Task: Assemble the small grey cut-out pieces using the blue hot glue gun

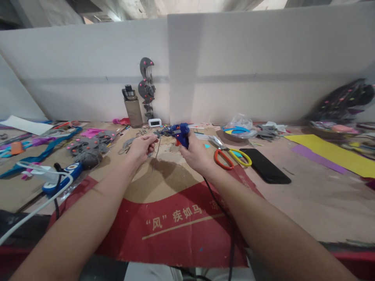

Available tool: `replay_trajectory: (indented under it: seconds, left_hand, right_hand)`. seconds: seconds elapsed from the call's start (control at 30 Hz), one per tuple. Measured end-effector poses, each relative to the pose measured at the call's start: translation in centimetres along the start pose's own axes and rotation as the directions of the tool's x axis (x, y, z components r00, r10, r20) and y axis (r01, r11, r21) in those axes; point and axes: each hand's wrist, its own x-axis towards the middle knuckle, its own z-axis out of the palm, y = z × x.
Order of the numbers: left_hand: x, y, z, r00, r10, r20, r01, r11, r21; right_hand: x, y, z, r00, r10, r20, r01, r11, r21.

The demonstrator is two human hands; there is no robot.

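In my right hand (195,152) is a blue hot glue gun (182,134), its nozzle pointing left and its black cord running down over the table edge. My left hand (143,148) pinches a small piece with grey yarn (158,146) hanging from it, close to the glue gun's tip. The piece itself is too small to make out. Beneath both hands lies a red and brown cardboard sheet (175,234) with printed characters. A grey cut-out scrap (127,145) rests left of my left hand.
Scissors (224,154) with red and yellow handles and a black phone (265,166) lie to the right. A bottle (133,109), a small white clock (154,123) and a bowl (238,134) stand behind. At left are a power strip (63,179) and grey yarn pieces (92,146).
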Motion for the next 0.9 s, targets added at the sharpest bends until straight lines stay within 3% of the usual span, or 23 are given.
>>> replay_trajectory:
  seconds: [0.9]
  left_hand:
    - [-0.13,-0.32,0.19,0.999,0.052,0.016,-0.053,0.998,0.026]
  right_hand:
    - [-0.13,-0.26,0.15,0.997,0.071,0.038,-0.068,0.994,-0.082]
